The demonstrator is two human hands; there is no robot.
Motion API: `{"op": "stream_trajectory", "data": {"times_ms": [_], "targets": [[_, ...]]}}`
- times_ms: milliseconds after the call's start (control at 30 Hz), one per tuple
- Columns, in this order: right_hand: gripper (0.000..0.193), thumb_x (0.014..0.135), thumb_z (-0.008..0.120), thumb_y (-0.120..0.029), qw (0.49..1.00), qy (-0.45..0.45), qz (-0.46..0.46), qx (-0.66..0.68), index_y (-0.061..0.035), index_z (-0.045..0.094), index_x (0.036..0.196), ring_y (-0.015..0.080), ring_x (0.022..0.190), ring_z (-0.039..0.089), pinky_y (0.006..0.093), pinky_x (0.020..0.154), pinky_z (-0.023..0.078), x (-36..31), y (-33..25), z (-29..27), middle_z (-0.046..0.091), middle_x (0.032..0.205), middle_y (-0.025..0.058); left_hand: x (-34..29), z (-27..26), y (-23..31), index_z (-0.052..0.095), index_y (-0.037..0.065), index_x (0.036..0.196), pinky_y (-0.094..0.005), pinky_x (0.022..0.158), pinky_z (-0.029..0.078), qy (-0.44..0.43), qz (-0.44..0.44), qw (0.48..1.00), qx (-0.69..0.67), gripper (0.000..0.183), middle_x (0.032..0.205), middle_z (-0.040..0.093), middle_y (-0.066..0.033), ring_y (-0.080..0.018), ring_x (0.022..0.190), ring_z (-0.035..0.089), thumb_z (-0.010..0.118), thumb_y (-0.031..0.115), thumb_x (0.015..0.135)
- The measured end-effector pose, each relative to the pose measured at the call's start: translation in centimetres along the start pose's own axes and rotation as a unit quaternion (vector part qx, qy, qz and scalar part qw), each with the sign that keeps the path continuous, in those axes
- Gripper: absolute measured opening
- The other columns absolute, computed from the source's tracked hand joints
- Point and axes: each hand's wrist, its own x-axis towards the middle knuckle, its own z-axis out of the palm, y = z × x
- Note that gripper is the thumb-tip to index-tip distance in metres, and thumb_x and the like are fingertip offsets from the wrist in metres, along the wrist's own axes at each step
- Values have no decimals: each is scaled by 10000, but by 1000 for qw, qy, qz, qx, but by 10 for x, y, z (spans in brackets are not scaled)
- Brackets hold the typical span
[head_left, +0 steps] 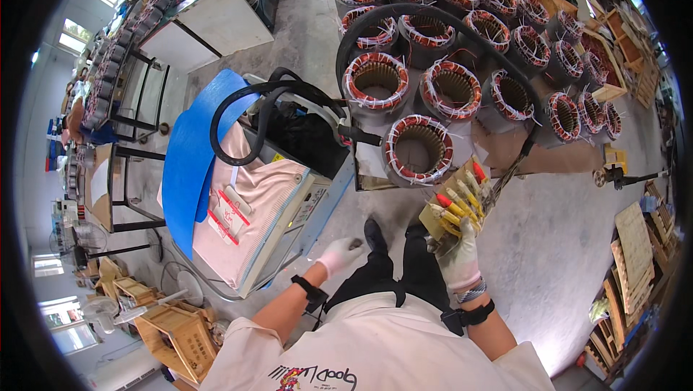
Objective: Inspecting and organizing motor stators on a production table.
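My right hand (pixel 459 261), in a pale work glove, grips the lower end of a flat tan board (pixel 432 223). Several yellow and red clip-like lead ends (pixel 462 200) stand in rows on this board. Bundled thin wires (pixel 510 173) run from them into a thick black cable (pixel 521 77). My left hand (pixel 341 255), in a white glove with darkened fingertips, hangs beside the wheeled test machine (pixel 289 229), its fingers loosely bent with nothing visible in them. Nearest beyond my feet stands a motor stator (pixel 419 147) with red and white laced windings.
More stators (pixel 375 79) stand in rows ahead, the cable arching over them. Pink cloth (pixel 242 149), blue sheets (pixel 189 153) and a looped black hose (pixel 216 128) lie on the machine. Wooden pallets (pixel 635 247) line the right; a fan (pixel 189 288) and wooden crates (pixel 177 333) stand left.
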Motion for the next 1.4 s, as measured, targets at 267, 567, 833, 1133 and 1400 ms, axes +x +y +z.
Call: {"op": "stream_trajectory", "data": {"times_ms": [267,567,833,1133,1400], "targets": [[573,1025,538,-527,984,30,-58,-165,-80,549,1383,145,975,669,306,794,551,-2,-7,-9,674,1200,53,30,-26,210,524,34,1369,-304,948,485,-196,141,859,-452,571,1187,631,-31,-128,1044,593,742,279,902],[554,1027,546,-497,943,-75,26,-323,-45,598,1344,171,1047,642,329,883,513,1,-41,-63,673,1208,65,61,28,222,580,30,1295,-331,919,501,-136,89,779,-606,524,1144,678,-62,-170,1045,643,737,366,925],[523,931,669,-360,831,-136,36,-538,28,607,1276,208,1065,660,334,956,513,41,-169,-69,693,1135,150,33,10,260,514,48,1425,-359,998,496,-57,107,766,-631,603,1286,649,-63,-188,1157,635,683,349,932],[583,832,813,-175,849,-327,147,-388,-9,572,1336,135,1073,607,316,976,489,98,-147,-28,677,1207,62,31,34,287,481,96,1454,-425,1016,509,48,81,717,-690,605,1353,625,-64,-221,1211,620,676,366,949],[598,750,825,-277,768,-242,-67,-590,-29,612,1250,379,964,703,409,875,544,66,-159,-51,725,997,220,39,57,337,554,56,1372,-393,963,549,169,56,746,-641,462,1252,669,-61,-209,1115,663,707,88,937]]}}
